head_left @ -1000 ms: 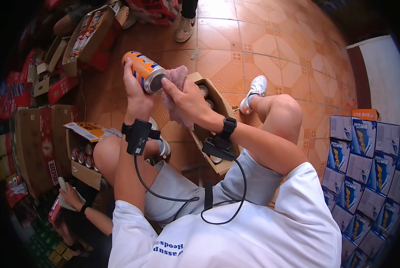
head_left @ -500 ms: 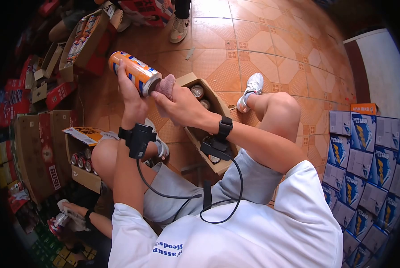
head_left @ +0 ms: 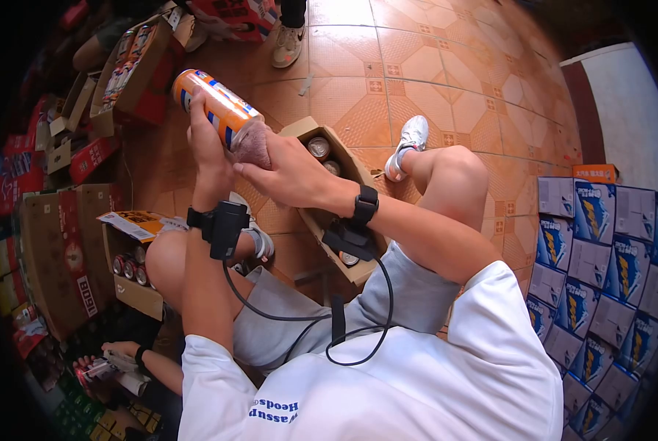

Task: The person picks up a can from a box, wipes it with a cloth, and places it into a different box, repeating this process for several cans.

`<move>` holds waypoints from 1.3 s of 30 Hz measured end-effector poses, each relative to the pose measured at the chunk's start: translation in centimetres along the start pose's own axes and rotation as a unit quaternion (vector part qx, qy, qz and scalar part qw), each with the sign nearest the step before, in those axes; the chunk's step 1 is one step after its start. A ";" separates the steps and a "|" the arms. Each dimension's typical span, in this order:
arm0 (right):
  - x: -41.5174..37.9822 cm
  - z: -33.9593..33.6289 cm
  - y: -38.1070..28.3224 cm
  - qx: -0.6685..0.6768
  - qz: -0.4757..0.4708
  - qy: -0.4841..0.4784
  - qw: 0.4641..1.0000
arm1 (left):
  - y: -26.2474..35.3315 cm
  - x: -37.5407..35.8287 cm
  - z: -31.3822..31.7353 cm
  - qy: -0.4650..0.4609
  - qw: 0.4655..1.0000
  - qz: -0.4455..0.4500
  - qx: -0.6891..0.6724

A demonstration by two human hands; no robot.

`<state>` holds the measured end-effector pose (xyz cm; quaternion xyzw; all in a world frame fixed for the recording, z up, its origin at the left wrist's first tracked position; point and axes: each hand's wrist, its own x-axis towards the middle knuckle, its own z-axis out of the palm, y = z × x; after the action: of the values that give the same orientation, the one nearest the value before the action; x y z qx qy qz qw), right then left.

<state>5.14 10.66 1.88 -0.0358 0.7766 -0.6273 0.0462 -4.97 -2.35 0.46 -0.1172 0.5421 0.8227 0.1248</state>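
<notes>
A tall orange can (head_left: 230, 107) with blue and white markings lies tilted in my left hand (head_left: 210, 147), whose fingers wrap round its side. My right hand (head_left: 299, 173) grips a pinkish-brown cloth (head_left: 253, 145) and presses it over the end of the can nearest me. The cloth hides most of that end. Below my right forearm, between my legs, stands an open cardboard box (head_left: 358, 165) with several cans (head_left: 319, 148) in it.
At left are an open box of cans (head_left: 129, 267), a large brown carton (head_left: 64, 257) and a tilted carton of cans (head_left: 127, 73). Blue-and-grey cartons (head_left: 594, 272) are stacked at right. Another person's hands (head_left: 123, 351) work at lower left; a person's shoe (head_left: 288, 47) is ahead.
The cloth in my right hand has moved from beside the can's end to over it. The can has shifted slightly left and up. The other person's hands at lower left have moved.
</notes>
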 end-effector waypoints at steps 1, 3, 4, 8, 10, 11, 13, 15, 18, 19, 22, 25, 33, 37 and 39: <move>-0.1 -0.2 -0.2 -0.010 0.000 -0.021 1.000 | -0.1 0.2 -0.2 0.000 1.000 0.000 0.000; 0.1 -0.1 0.8 -0.037 -0.057 -0.028 0.997 | -0.3 0.8 -0.8 -0.014 0.998 -0.031 -0.053; 0.1 -0.1 0.9 -0.064 -0.114 -0.036 0.991 | -0.3 0.7 -0.9 -0.012 0.998 -0.031 -0.053; -0.1 -0.4 1.0 -0.133 -0.161 -0.043 0.977 | -0.2 0.2 -1.4 -0.047 0.996 -0.054 -0.060; 0.0 -0.3 1.7 -0.206 -0.156 -0.021 0.966 | -0.4 0.5 -1.5 -0.047 0.995 -0.053 -0.065; 0.2 -0.2 2.0 -0.205 -0.158 -0.021 0.966 | -0.5 0.7 -1.5 -0.023 0.997 -0.034 -0.058; 0.6 -0.2 2.4 -0.199 -0.164 0.006 0.966 | -0.4 0.9 -1.4 0.000 0.999 -0.013 -0.050; 0.7 -0.7 2.3 -0.219 -0.138 0.001 0.966 | 0.0 0.9 -1.3 0.049 0.997 0.044 -0.048; 1.3 -1.9 2.1 -0.229 -0.083 0.013 0.970 | 1.2 2.6 -3.4 0.001 0.994 0.068 -0.089; 1.7 -2.3 2.2 -0.218 -0.055 0.028 0.974 | 1.9 2.3 -3.6 -0.001 0.994 0.068 -0.088; 3.0 -2.9 3.4 -0.050 -0.032 0.070 0.996 | 2.9 1.0 -3.7 -0.089 0.993 0.025 -0.070; 3.7 -2.7 2.9 0.184 0.063 0.087 0.977 | 1.7 0.7 -2.9 -0.164 0.983 -0.045 -0.074; 3.4 -1.8 2.5 0.368 0.103 0.178 0.907 | -0.5 -2.5 1.1 -0.189 0.980 -0.047 0.028; 4.0 -1.4 4.2 0.215 0.001 0.121 0.969 | 0.1 -2.3 0.9 -0.126 0.992 -0.027 -0.007; 3.6 -3.4 2.9 0.060 -0.066 0.125 0.988 | 0.2 -2.2 0.1 -0.095 0.995 -0.014 -0.006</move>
<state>1.22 14.20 -0.37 -0.0059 0.7332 -0.6739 -0.0906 -2.98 -2.53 1.38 -0.0468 0.5210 0.8315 0.1870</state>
